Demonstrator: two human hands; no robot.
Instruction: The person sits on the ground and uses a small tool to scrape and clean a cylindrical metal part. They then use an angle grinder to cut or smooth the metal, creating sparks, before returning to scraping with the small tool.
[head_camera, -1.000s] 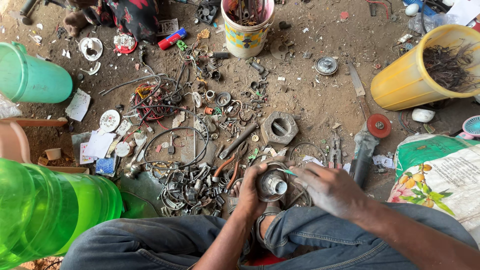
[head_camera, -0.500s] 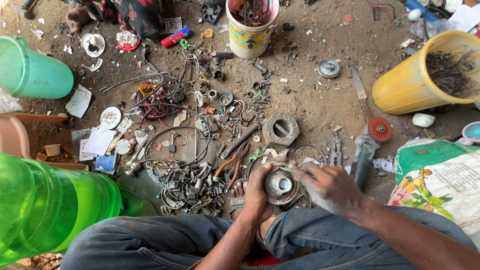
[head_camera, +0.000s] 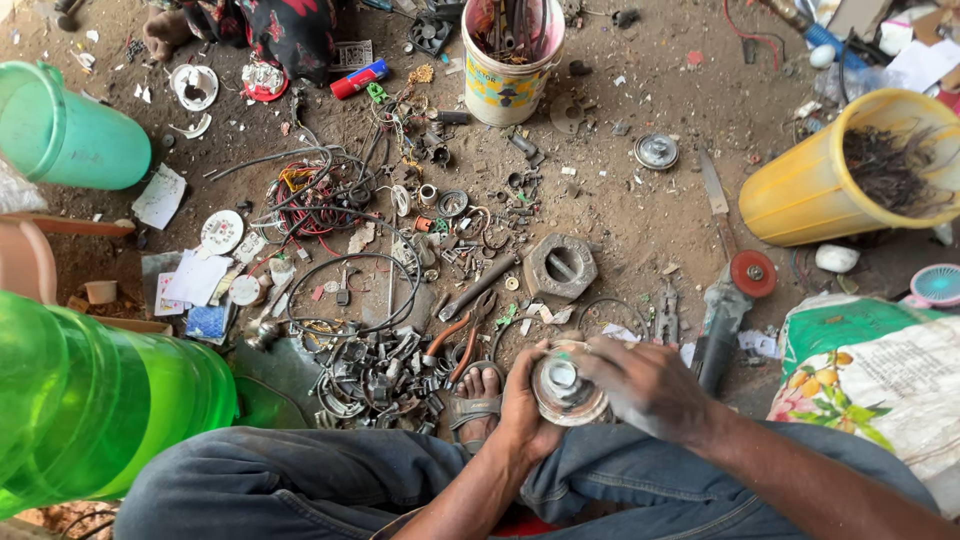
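Scrap-repair workshop on a dirt floor (head_camera: 640, 215): strewn wires (head_camera: 320, 190), metal parts (head_camera: 375, 370), pliers (head_camera: 455, 330).

Round part (head_camera: 565, 388) between both hands, pliers (head_camera: 452, 335) just left; angle grinder (head_camera: 728, 300) right; hexagonal block (head_camera: 560, 266) beyond

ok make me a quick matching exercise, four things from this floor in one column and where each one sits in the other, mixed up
Things:
1. round metal part
2. yellow bucket
3. angle grinder
4. hexagonal metal block

Places:
A. lying on its side at the right, dark scrap inside
B. on the dirt just past the hands, right of the pliers
C. held between the left hand and right hand
D. on the ground between the yellow bucket and the printed sack, red disc upward

Pairs: 1-C, 2-A, 3-D, 4-B
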